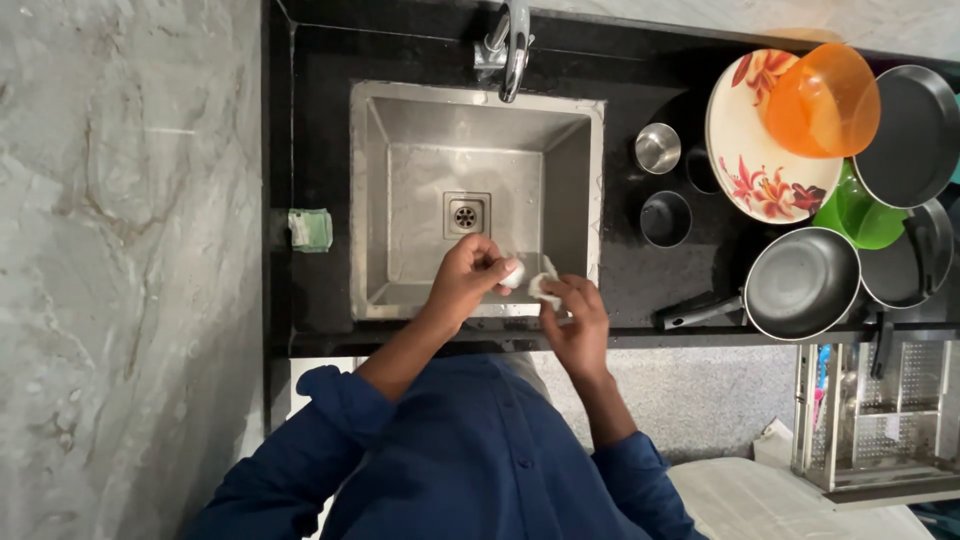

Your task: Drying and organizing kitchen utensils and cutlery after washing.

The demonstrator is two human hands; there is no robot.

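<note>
Both hands meet over the sink's (372, 200) front edge so drips fall into the basin: the left hand (465, 275) grips a small white object (513, 272), the right hand (578, 320) pinches a white scrap (541, 287) beside it.

Home kitchen, steel sink (570, 180) in black counter (320, 150), tap (514, 45), washed pans (802, 283), plates (765, 140)

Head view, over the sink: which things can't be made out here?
- Small white thing between left hand and right hand: too small and finger-covered to identify.
- Green bowl: mostly hidden under the pans.
- Metal rack: contents blurred, partly cut by the right edge.
- Tap: top cut off.
</note>
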